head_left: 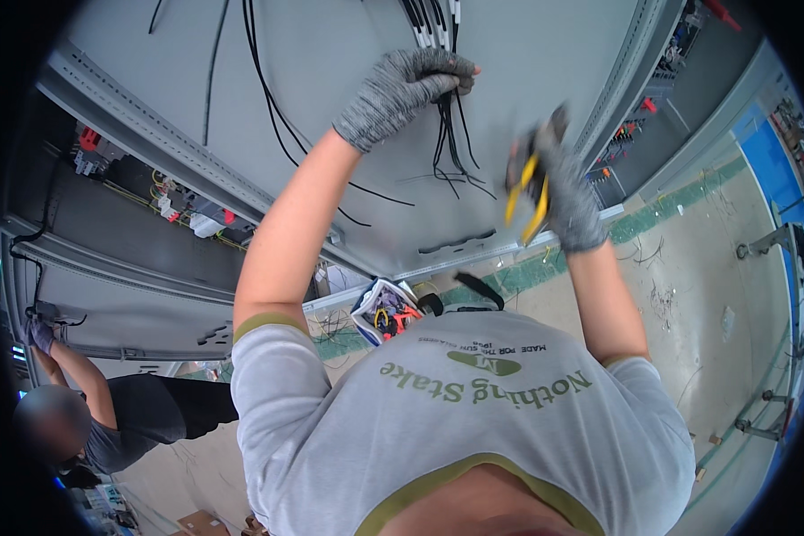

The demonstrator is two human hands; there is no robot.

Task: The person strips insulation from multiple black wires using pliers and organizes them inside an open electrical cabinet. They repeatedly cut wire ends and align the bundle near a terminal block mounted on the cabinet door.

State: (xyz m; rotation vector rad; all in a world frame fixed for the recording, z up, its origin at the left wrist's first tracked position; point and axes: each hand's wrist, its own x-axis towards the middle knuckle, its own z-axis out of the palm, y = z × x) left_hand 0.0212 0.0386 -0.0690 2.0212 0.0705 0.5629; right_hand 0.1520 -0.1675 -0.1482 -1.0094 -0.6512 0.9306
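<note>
Lengthwise downward, the black wires (446, 116)

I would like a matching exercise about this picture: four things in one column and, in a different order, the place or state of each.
1. left hand
2. right hand
3. open container
4. co-worker

A. at the far left of the picture, in dark clothing
B. closed on black wires
C. with red items inside
D. holding a yellow-handled tool

Pairs: 1-B, 2-D, 3-C, 4-A
</note>
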